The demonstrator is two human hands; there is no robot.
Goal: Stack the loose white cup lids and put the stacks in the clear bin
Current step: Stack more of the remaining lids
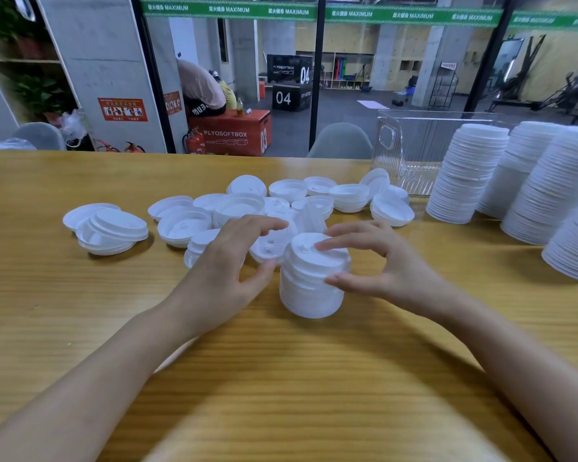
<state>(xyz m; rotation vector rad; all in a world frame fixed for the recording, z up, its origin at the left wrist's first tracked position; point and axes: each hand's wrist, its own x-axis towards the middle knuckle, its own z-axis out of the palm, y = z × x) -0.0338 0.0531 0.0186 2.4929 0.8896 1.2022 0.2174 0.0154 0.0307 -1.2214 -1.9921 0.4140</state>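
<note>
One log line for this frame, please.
phase: stacking | left hand: pinches single lid | right hand: grips short stack | loose lids: many on table | clear bin: far right, behind tall stacks

Near tabletop (80, 328) open, loose lids (237, 208) midway, tall lid stacks (467, 175) fronting clear bin (417, 141)

A green banner (287, 11) across the top of the frame repeats "MAXIMUM" after Chinese characters too small to read. Left of centre, an orange box (229, 135) reads "PLYOSOFTBOX" and "03". Above it to the right, the lower black box (289, 98) shows "04"; the upper black box (289, 70) shows "PLYOSOFTBOX" and "04". The print on the red sign (122, 109) at upper left is illegible.
</note>
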